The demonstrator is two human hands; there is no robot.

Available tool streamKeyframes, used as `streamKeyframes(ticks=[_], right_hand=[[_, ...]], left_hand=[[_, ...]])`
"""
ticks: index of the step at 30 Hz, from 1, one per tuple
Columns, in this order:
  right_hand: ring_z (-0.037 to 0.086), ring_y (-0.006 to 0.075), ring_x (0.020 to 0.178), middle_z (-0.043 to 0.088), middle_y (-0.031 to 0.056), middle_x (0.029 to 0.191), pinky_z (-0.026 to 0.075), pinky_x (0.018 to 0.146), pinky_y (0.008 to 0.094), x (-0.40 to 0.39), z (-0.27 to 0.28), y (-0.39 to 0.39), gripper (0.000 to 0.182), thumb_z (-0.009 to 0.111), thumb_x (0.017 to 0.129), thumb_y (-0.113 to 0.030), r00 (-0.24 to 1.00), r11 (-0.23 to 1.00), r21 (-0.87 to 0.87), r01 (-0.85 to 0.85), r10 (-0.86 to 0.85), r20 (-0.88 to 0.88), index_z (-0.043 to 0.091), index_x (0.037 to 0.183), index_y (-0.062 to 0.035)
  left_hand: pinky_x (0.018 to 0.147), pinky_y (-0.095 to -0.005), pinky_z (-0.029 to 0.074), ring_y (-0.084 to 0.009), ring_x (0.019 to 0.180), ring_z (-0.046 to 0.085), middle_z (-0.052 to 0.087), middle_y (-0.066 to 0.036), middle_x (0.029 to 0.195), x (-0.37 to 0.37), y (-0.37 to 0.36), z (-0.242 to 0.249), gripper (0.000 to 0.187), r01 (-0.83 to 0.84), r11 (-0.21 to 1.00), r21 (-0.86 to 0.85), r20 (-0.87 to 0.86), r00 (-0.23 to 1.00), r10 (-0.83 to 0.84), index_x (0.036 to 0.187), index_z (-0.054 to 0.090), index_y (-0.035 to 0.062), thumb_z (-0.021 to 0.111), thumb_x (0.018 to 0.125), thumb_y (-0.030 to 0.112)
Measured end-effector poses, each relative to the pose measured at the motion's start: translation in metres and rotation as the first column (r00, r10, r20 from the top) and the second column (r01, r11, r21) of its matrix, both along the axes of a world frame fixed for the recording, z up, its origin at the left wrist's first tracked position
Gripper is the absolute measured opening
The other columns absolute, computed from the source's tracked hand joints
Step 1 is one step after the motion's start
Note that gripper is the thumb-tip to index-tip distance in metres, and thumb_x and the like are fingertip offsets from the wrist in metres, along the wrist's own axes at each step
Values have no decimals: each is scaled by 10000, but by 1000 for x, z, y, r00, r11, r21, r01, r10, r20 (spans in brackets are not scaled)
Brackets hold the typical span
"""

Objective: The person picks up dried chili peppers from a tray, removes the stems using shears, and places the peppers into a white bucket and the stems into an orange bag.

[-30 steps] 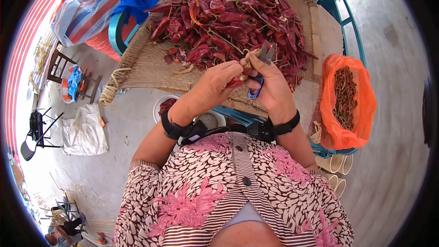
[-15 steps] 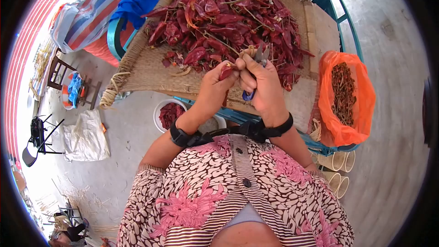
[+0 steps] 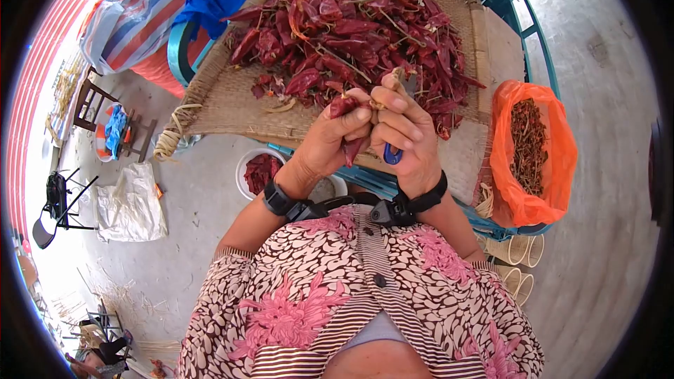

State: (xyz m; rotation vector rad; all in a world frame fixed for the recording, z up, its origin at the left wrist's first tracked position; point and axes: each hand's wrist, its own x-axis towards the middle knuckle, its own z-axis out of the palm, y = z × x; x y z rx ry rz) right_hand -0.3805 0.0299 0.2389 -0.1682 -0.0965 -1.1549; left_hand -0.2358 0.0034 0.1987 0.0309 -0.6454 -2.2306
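Note:
My left hand [image 3: 324, 142] is closed around a dried red chili [image 3: 344, 106], whose wrinkled skin shows above the thumb and below the fingers. Against it, my right hand [image 3: 413, 137] has its fingers curled and its fingertips meeting the chili's stem end. A pair of scissors is held in that same hand; the blue handle [image 3: 392, 155] pokes out below the fingers, while the blades are mostly hidden. Both hands are over the near edge of a woven tray [image 3: 210, 116], just in front of a heap of dried red chilies [image 3: 351, 35].
To the right hangs an orange plastic bag [image 3: 566, 168] holding brown stems and scraps. A white bowl [image 3: 243, 181] with red chili pieces sits below the tray on the left. Teal metal frame bars [image 3: 544, 42] surround the tray. A white sack [image 3: 133, 210] lies on the floor.
My left hand has turned, so more of the chili shows. My right fingers have curled in, and the scissor blades are less visible than before.

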Motion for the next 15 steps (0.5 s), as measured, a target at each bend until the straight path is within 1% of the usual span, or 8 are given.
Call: streamKeyframes(ticks=[2,3,6,8,9,10,12,15], right_hand=[[429,54,423,527,44,831,386,400,212,-2,0,-2,242,398,1024,-126,995,1000,-17,11,-9,104,549,1136,26],[432,56,425,530,43,826,379,397,210,-4,1,-3,234,409,1021,-128,988,999,-27,18,-13,156,554,1136,15],[435,51,435,575,43,814,339,395,195,-19,21,2,187,485,996,-141,894,949,-220,227,-293,-340,569,1123,-32],[434,41,450,627,49,818,299,400,179,-26,49,18,183,561,963,-167,267,758,-419,500,-595,-758,573,1114,-64],[429,42,457,640,54,818,307,408,180,-39,60,23,183,568,958,-172,-24,679,-523,516,-599,-801,570,1101,-59],[424,43,464,652,59,818,315,417,182,-55,69,30,184,575,953,-178,-313,603,-626,494,-549,-775,566,1088,-53],[448,54,484,655,56,829,351,432,201,-85,78,41,175,555,957,-178,-671,434,-776,458,-405,-622,557,1063,-38],[491,73,506,659,66,856,400,472,229,-153,75,63,195,549,949,-167,-854,447,-799,403,-129,-503,548,1076,-18]], left_hand=[[514,-218,296,-57,569,335,344,70,629,-3,-2,2,144,31,999,18,-188,982,-27,980,534,114,573,955,250],[515,-220,299,-62,569,336,346,69,626,-3,-1,4,151,39,999,-6,-164,986,-39,965,536,110,568,957,258],[514,-227,304,-75,570,339,349,69,617,0,1,14,176,-16,995,-95,-11,1000,15,940,547,102,554,965,276],[505,-235,303,-79,571,339,348,74,612,8,-2,20,182,-154,966,-206,176,966,192,951,557,99,547,969,279],[508,-226,326,-60,587,378,423,68,633,11,-4,14,189,-255,947,-198,187,938,292,980,575,93,583,952,279],[513,-220,331,-53,595,396,452,63,652,17,-5,18,185,-253,938,-236,375,867,328,985,581,91,596,946,272],[523,-207,343,-38,612,432,508,52,690,25,-6,31,181,-227,922,-314,687,616,386,995,593,89,620,933,257],[542,-205,365,-19,637,495,560,51,736,9,-20,-2,166,-151,852,-501,633,607,480,1018,607,72,643,922,202]])
